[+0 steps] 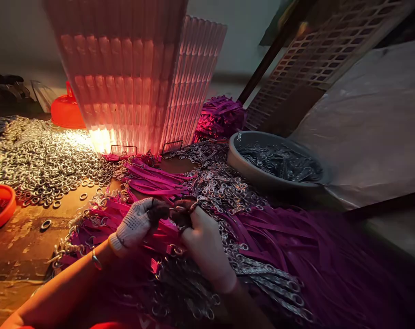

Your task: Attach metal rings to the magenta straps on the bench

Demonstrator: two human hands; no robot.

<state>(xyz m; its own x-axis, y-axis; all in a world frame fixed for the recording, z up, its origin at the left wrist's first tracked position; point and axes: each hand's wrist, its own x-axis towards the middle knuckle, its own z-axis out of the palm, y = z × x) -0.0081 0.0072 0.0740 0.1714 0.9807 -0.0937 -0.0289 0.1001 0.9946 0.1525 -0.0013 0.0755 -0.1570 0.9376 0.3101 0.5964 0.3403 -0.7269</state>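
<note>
My left hand (pixel 139 221), in a white dotted glove with dark fingertips, is closed in a pinch. Facing it, my right hand (pixel 205 240), also in a light glove, has its fingers curled in. A small metal ring (pixel 179 208) shows dimly between the fingertips of both hands; the dark fingers hide most of it. Under the hands lie magenta straps (pixel 101 224) with metal rings and chains at their ends. Just beyond the hands is a bundle of magenta straps (pixel 155 178).
Loose metal rings (pixel 56 160) are heaped at left beside an orange lamp (pixel 66 111) and an orange bowl (pixel 10 205). A grey basin (pixel 233 155) of metal pieces stands right. Corrugated plastic sheets (pixel 125 87) rise behind. More straps (pixel 296 228) and chains (pixel 272 283) spread right.
</note>
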